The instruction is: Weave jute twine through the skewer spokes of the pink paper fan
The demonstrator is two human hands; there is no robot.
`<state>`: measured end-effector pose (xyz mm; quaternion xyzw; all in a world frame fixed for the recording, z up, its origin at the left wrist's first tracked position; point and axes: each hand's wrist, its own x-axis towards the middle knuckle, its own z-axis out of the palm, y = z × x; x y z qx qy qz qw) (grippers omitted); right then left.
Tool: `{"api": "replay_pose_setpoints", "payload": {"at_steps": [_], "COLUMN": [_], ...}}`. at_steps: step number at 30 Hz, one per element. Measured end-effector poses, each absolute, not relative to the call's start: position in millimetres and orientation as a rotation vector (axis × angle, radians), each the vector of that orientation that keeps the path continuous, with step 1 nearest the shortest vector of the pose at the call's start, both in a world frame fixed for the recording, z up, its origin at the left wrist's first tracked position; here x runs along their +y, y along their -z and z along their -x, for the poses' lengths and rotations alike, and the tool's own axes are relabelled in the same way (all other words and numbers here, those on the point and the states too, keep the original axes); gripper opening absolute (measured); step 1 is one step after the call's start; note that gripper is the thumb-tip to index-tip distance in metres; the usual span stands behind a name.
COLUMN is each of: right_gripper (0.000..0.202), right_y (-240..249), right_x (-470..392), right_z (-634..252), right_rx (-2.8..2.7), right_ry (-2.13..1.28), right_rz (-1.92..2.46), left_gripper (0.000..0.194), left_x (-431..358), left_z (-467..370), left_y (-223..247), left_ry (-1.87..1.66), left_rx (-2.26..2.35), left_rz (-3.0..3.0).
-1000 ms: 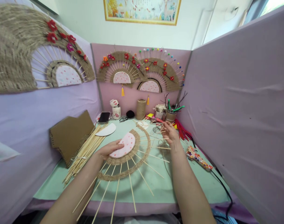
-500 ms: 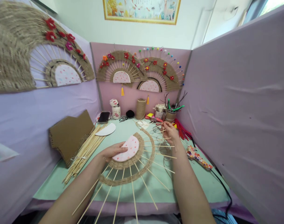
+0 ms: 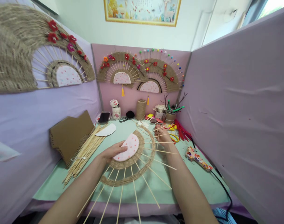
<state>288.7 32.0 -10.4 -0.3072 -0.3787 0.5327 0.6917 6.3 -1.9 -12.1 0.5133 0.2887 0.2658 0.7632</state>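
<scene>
My left hand [image 3: 116, 151] grips the fan frame by its dotted half-round centre [image 3: 130, 148], thumb on top. Thin sticks fan out from that centre, and a woven twine band [image 3: 132, 179] curves around it across the sticks. At the upper right of the frame, my right hand [image 3: 162, 134] is closed with its fingertips pinched among the stick ends. What it pinches, likely thin twine, is too small to make out clearly.
Bundled sticks [image 3: 86, 152] and cardboard [image 3: 69, 132] lie left, with a white half-disc [image 3: 106, 130]. A twine spool [image 3: 141, 109], jars and a tool pot [image 3: 170, 116] stand behind. A glue gun [image 3: 197, 158] with a cord lies right. Finished fans [image 3: 122, 63] hang behind.
My right hand has moved left and slightly down, closer to the band, and yellow scissor handles now show beside it. The fan frame has turned slightly; my left hand keeps its hold.
</scene>
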Motion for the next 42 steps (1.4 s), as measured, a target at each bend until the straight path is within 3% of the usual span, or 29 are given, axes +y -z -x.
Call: {"api": "replay_pose_setpoints", "payload": {"at_steps": [21,33,42], "right_gripper": [0.023,0.027,0.026], "right_y": [-4,5,19], "right_x": [8,7,15], "right_z": [-251,-230,-222], "right_rx": [-0.956,-0.978,-1.123], "right_ry": [-1.049,-1.238,-1.168], "right_rz": [0.965,0.983,1.062], "left_gripper": [0.064,0.028,0.034], "left_x": [-6,-1,38], "left_z": [-9,-18,-37], "left_y": [9,15,-13], "left_ry": [-0.536,-0.722,-0.683], "left_rx": [0.633,0.791,0.546], "left_rz": [-1.147,-0.865,-0.935]}}
